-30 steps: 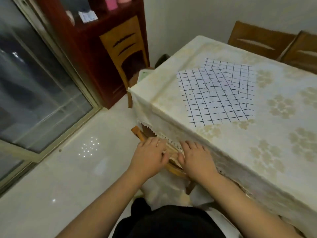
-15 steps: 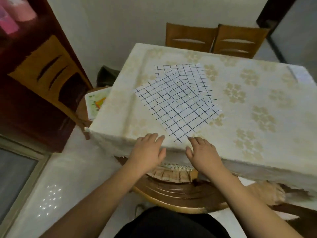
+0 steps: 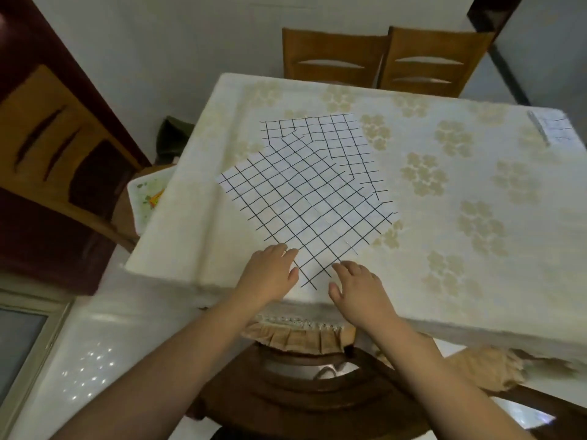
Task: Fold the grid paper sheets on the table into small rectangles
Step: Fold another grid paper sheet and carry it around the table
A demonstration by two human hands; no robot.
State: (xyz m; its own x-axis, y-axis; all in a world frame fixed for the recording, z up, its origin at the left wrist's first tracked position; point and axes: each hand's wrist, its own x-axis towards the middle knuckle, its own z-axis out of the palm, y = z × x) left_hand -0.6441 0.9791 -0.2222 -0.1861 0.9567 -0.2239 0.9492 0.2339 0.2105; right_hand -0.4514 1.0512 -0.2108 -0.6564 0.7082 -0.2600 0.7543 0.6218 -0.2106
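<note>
Since half a second ago both hands have slid forward from the table's near edge onto the paper's near corner. The table [image 3: 476, 281], under a cream flowered cloth, has bare room to the right and beyond the paper. The grid paper sheets [image 3: 305, 198], white with black hand-drawn squares, lie overlapped on its left half: the top sheet is turned diamond-wise, one corner toward the person, its long axis running from near right to far left; another shows squarer behind it. A small folded grid paper [image 3: 552, 128] sits at the far right edge. The left hand [image 3: 270, 274] and right hand [image 3: 359, 287] rest with fingers loosely spread, gripping nothing
</note>
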